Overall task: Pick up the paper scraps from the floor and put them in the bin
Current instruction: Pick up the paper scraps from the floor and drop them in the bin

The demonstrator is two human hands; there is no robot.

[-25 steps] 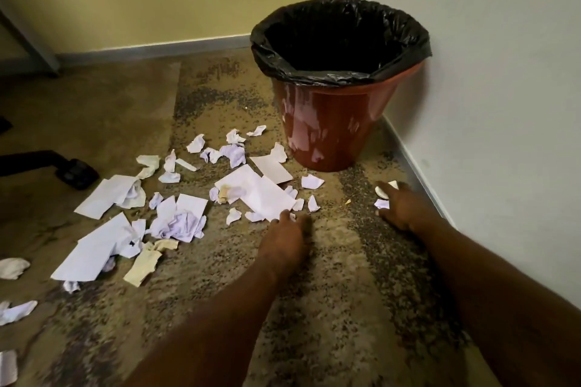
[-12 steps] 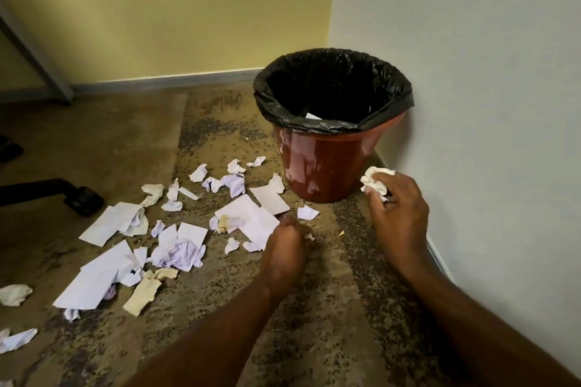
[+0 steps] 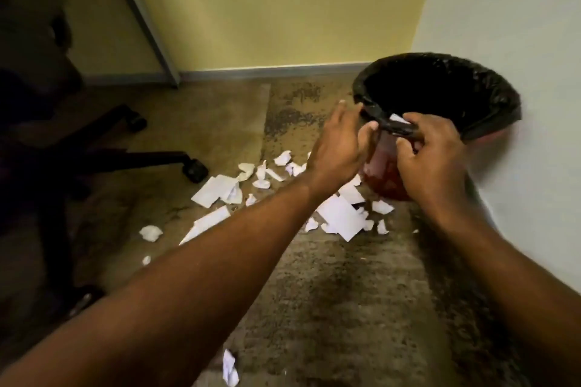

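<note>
The red-brown bin (image 3: 386, 179) with a black liner (image 3: 496, 116) stands against the white wall at the right. Both my hands are raised at its near rim. My left hand (image 3: 339, 144) shows its back, with forefinger and thumb spread apart and nothing visible in it. My right hand (image 3: 430, 157) is curled shut, and a white paper scrap (image 3: 397, 119) pokes out at its fingertips over the liner's edge. Several paper scraps lie on the carpet below my arms, among them a large white sheet (image 3: 341, 217), a folded piece (image 3: 217, 190) and a crumpled ball (image 3: 151, 232).
An office chair base with castors (image 3: 195, 170) stands at the left, close to the scraps. A slanted metal leg (image 3: 147, 25) runs down to the yellow wall's skirting. One lone scrap (image 3: 229, 367) lies near my left forearm. The white wall (image 3: 518, 25) bounds the right side.
Both hands rose from the floor to the bin's near rim. The right hand carried up a crumpled scrap. The left hand went from closed over scraps to spread fingers.
</note>
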